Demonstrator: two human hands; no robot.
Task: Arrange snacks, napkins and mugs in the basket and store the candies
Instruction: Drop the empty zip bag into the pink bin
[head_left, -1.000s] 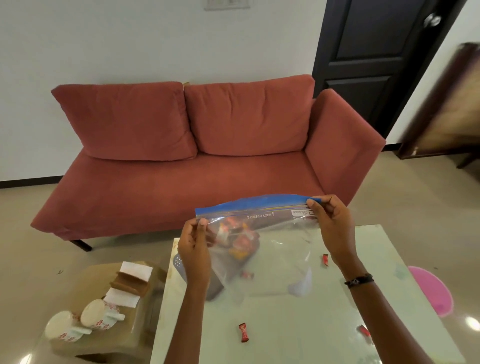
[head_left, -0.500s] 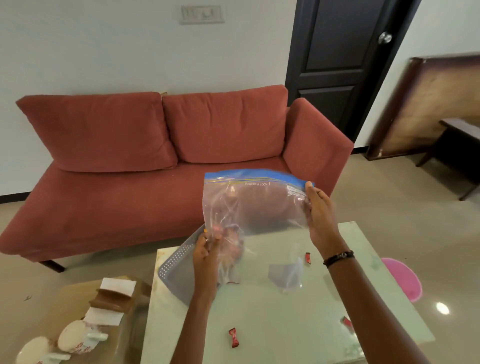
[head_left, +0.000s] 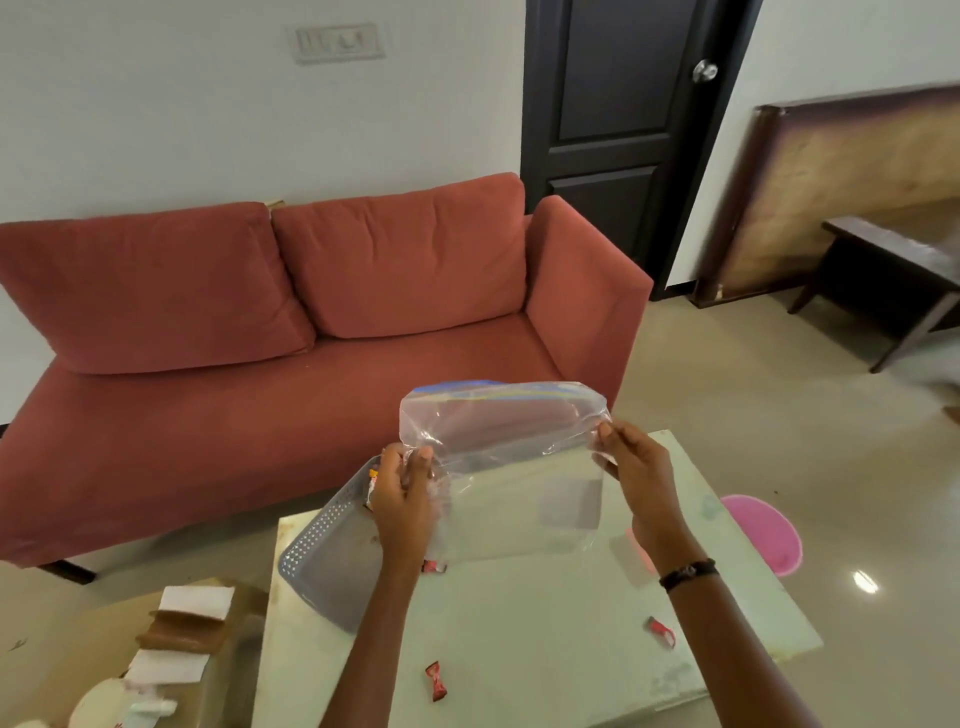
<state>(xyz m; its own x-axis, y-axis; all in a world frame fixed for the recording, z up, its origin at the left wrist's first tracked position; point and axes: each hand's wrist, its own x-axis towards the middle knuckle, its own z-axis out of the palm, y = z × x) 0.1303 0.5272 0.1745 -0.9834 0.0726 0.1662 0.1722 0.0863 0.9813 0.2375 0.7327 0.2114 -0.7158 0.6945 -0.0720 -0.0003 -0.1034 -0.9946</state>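
Bag (head_left: 511, 457) stretched between both hands — airborne

Home living room: red sofa (head_left: 311, 332), dark door (head_left: 618, 130), glass-topped table (head_left: 545, 639).

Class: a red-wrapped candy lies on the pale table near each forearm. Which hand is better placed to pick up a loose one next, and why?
Probably the right hand: it pinches only the clear plastic zip bag corner, easily released. The left hand grips bag and candies.

Three loose candies (head_left: 436, 681) on the table (head_left: 545, 649), one clear bag (head_left: 506, 467), one basket (head_left: 332, 561), two napkins (head_left: 195, 605), one sofa (head_left: 291, 332)
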